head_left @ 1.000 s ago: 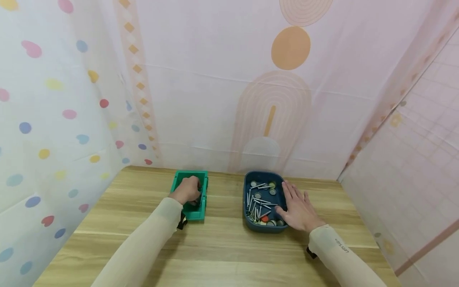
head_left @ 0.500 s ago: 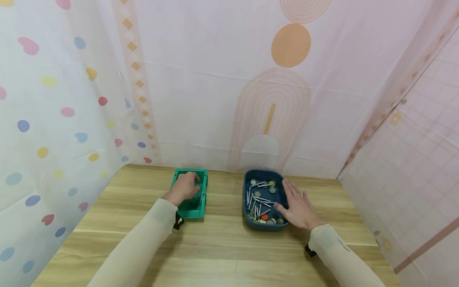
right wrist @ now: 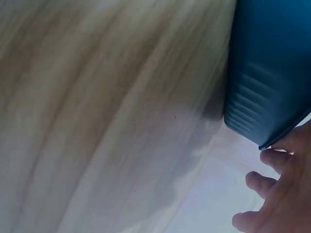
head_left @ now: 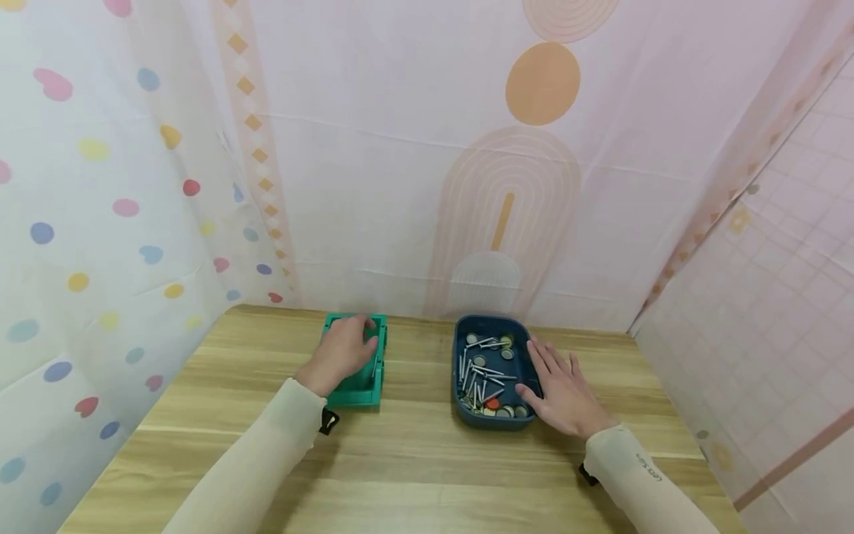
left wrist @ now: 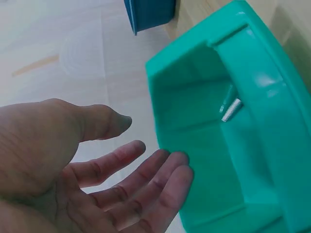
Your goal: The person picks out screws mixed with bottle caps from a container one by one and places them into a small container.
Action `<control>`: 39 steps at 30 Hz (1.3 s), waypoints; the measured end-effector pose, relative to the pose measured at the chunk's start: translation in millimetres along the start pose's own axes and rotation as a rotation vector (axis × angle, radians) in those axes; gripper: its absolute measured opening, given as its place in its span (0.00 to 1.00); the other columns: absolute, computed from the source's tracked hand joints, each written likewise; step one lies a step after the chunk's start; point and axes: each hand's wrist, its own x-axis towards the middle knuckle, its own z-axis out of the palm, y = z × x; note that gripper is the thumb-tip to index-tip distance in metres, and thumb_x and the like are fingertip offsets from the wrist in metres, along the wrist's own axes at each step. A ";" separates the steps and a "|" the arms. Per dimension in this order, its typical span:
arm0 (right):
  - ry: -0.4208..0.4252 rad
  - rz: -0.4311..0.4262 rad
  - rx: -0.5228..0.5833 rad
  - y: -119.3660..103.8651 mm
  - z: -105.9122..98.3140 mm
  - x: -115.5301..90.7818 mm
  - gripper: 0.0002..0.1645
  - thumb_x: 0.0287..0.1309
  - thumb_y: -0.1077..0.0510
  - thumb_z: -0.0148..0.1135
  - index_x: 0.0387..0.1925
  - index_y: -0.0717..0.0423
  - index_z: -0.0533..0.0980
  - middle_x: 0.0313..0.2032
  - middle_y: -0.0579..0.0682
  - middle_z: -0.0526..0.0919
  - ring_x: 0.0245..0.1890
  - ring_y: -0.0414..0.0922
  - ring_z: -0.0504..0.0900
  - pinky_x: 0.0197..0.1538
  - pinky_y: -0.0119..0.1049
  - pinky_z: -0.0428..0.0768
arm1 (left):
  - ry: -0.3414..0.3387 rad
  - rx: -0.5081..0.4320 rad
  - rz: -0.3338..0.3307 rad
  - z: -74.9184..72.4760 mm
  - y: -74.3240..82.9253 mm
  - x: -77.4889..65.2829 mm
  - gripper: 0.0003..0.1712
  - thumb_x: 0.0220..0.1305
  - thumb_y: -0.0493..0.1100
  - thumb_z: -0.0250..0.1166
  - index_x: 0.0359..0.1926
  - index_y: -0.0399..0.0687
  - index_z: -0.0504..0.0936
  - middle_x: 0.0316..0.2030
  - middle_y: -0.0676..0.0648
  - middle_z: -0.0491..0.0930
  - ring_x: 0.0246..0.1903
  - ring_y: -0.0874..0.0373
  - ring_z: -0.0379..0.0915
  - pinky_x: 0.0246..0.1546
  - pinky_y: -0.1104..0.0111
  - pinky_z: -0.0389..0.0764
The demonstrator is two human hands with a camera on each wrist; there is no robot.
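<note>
Over the green bin point(head_left: 361, 400) my left hand point(head_left: 339, 351) hovers with loosely bent fingers and nothing in its grasp. The left wrist view shows a gap between thumb and fingertips, and a silvery metal piece point(left wrist: 232, 110) lying on the bin's floor; in the head view it looks like a screw point(head_left: 375, 363), partly hard to see. My right hand point(head_left: 563, 393) rests at the right rim of a dark blue tub point(head_left: 497, 424), fingers extended and thumb over the edge. Inside the tub are several silver screws point(head_left: 485, 380) and round metal caps point(head_left: 507, 354).
Both containers stand on a wooden table point(head_left: 420, 460), a gap between them. A patterned curtain point(head_left: 373, 193) hangs close behind the table's far edge, with more fabric at left and right. One orange-red cap point(head_left: 492, 404) lies near the tub's front.
My left hand has risen from inside the green bin and shifted slightly left, its fingers loosening. My right hand has stayed at the tub's rim, moving very slightly right.
</note>
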 end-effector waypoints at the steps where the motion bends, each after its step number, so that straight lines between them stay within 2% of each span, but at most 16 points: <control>1: -0.001 0.000 -0.003 0.0 0.7 -0.2 0.56 0.88 0.34 0.59 0.96 0.59 0.50 0.95 0.61 0.53 0.94 0.69 0.54 0.91 0.81 0.46 | 0.012 0.013 0.006 0.0 2.2 -0.5 0.20 0.85 0.40 0.67 0.68 0.32 0.85 0.37 0.41 0.87 0.32 0.51 0.77 0.35 0.59 0.81; 3: -0.001 -0.004 -0.005 0.2 1.6 -0.3 0.56 0.88 0.34 0.60 0.96 0.60 0.50 0.95 0.61 0.53 0.94 0.70 0.55 0.91 0.81 0.47 | 0.032 0.037 0.017 0.3 7.1 -0.7 0.20 0.85 0.41 0.68 0.68 0.35 0.85 0.44 0.39 0.89 0.37 0.49 0.81 0.40 0.55 0.87; 5: -0.005 -0.006 -0.007 0.7 2.8 0.0 0.57 0.88 0.34 0.60 0.96 0.60 0.49 0.95 0.61 0.52 0.94 0.70 0.55 0.91 0.81 0.47 | 0.043 0.051 0.035 0.9 13.8 -2.0 0.20 0.84 0.42 0.69 0.68 0.36 0.86 0.55 0.35 0.90 0.44 0.47 0.84 0.46 0.51 0.90; 7: -0.002 -0.011 -0.003 0.5 2.8 0.2 0.57 0.88 0.34 0.60 0.96 0.60 0.49 0.95 0.61 0.52 0.94 0.69 0.55 0.91 0.80 0.48 | 0.054 0.056 0.060 2.5 19.5 -1.9 0.20 0.84 0.43 0.70 0.68 0.37 0.86 0.62 0.34 0.89 0.45 0.46 0.85 0.47 0.50 0.91; 12: 0.007 -0.023 0.011 0.0 3.4 1.8 0.55 0.89 0.36 0.59 0.95 0.62 0.49 0.95 0.62 0.52 0.93 0.70 0.56 0.90 0.81 0.48 | 0.057 0.067 0.133 8.4 33.4 -2.6 0.20 0.83 0.43 0.72 0.69 0.41 0.87 0.64 0.34 0.88 0.50 0.43 0.89 0.46 0.51 0.92; 20: 0.015 -0.028 0.004 -0.7 4.8 6.6 0.55 0.88 0.37 0.59 0.95 0.61 0.50 0.95 0.62 0.53 0.93 0.70 0.56 0.90 0.82 0.48 | 0.012 0.124 0.202 21.6 56.3 0.7 0.24 0.83 0.48 0.74 0.72 0.46 0.86 0.69 0.38 0.86 0.61 0.42 0.88 0.59 0.46 0.93; 26: 0.009 -0.030 0.006 -0.9 4.0 6.5 0.56 0.87 0.35 0.60 0.95 0.61 0.50 0.95 0.62 0.53 0.94 0.70 0.56 0.90 0.81 0.49 | 0.037 0.221 0.330 34.6 67.3 6.1 0.26 0.80 0.48 0.77 0.71 0.45 0.87 0.65 0.39 0.88 0.60 0.43 0.88 0.61 0.47 0.93; 29: 0.002 -0.024 0.007 0.9 3.9 6.3 0.58 0.86 0.33 0.61 0.96 0.60 0.49 0.95 0.61 0.52 0.94 0.69 0.55 0.90 0.81 0.48 | 0.034 0.280 0.375 41.0 74.4 8.6 0.27 0.79 0.48 0.77 0.73 0.47 0.86 0.67 0.40 0.87 0.63 0.42 0.87 0.65 0.42 0.91; 32: -0.004 -0.022 0.005 2.8 4.2 6.3 0.60 0.86 0.32 0.61 0.96 0.60 0.48 0.95 0.61 0.51 0.94 0.69 0.54 0.91 0.81 0.48 | 0.008 0.327 0.401 46.6 83.2 10.0 0.29 0.81 0.50 0.76 0.77 0.50 0.84 0.71 0.43 0.85 0.69 0.40 0.84 0.71 0.37 0.87; 39: -0.022 -0.034 -0.012 3.5 5.1 6.4 0.60 0.86 0.32 0.60 0.96 0.60 0.46 0.96 0.61 0.49 0.95 0.68 0.53 0.91 0.80 0.47 | -0.023 0.415 0.492 61.7 100.4 14.6 0.32 0.81 0.55 0.76 0.79 0.54 0.83 0.79 0.42 0.80 0.78 0.40 0.78 0.83 0.37 0.77</control>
